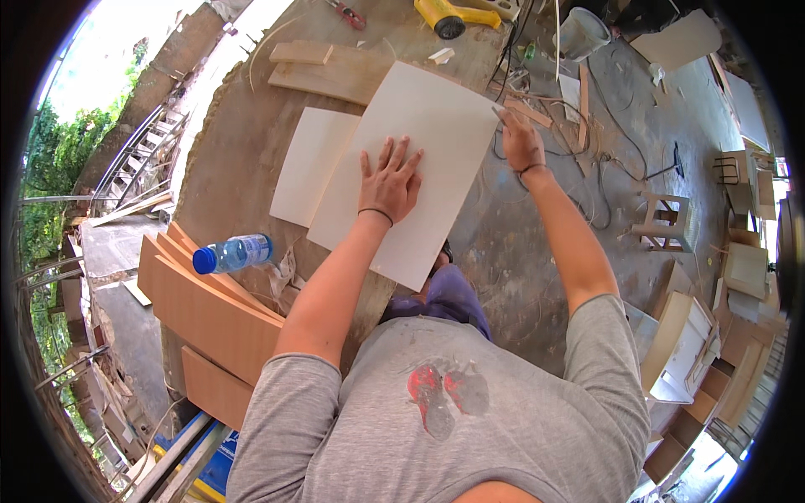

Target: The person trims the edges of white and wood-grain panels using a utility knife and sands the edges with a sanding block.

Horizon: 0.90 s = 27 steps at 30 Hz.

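A large white board [436, 151] lies tilted across the worktable, its near right part reaching past the table edge. My left hand [391, 186] rests flat on it, fingers spread. At the board's far right corner, my right hand [521, 141] is closed with its fingers curled. A small, thin dark tip shows by those fingers, but I cannot make out what it belongs to. Partly under the large board is a smaller white board [312, 155]. Pale wooden planks [335, 75] lie just beyond it.
A water bottle [239, 253] lies by stacked brown panels [210, 298] on the left. Beyond the boards are a yellow tool [449, 15] and a red-handled tool [346, 14]. On the right floor are cables [620, 126], a bucket [581, 35] and a stool [665, 222].
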{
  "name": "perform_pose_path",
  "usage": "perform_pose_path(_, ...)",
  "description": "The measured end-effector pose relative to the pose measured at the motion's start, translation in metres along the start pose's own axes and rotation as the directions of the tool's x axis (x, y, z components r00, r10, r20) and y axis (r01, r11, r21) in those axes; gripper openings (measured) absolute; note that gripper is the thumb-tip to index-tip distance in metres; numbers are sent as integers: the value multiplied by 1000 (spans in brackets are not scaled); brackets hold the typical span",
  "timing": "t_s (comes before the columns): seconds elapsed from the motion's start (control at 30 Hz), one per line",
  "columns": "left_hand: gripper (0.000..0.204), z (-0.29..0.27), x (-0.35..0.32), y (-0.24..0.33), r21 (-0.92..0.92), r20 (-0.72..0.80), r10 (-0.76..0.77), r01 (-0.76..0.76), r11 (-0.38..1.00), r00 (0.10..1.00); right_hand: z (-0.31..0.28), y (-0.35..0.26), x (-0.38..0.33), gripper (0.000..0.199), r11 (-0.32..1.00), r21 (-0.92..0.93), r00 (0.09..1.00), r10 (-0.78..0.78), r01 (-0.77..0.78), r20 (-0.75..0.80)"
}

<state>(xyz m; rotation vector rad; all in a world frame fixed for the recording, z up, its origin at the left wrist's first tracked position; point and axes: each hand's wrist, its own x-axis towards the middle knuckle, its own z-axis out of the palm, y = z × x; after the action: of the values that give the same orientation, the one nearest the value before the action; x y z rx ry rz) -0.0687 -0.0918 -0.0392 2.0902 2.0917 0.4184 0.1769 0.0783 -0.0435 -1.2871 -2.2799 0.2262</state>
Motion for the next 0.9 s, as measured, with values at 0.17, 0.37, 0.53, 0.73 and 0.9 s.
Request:
perform_pose_path(0.17,41,5,1,1,-8,-40,-5,4,1000,999,-5,-38,-34,28,991,-106,979,-62,83,193)
perform_pose_path(0.37,39,5,-2,3,-14,-83,-43,42,999,996,-30,-166,-198,39,935,270,811,-339,232,477)
perform_pose_path(0.53,40,14,0,0,-10,-79,-41,40,999,996,-44,-169,-191,33,853,439,789,-466,282,400)
perform_pose_path(0.73,41,10,4,2,15,-86,-16,17,1000,996,-12,-2,-23,30,991,34,991,-130,130,-21)
perform_pose_path(0.9,40,6,1,1,23,-68,-36,38,999,997,9,9,12,33,972,-97,977,-211,212,22)
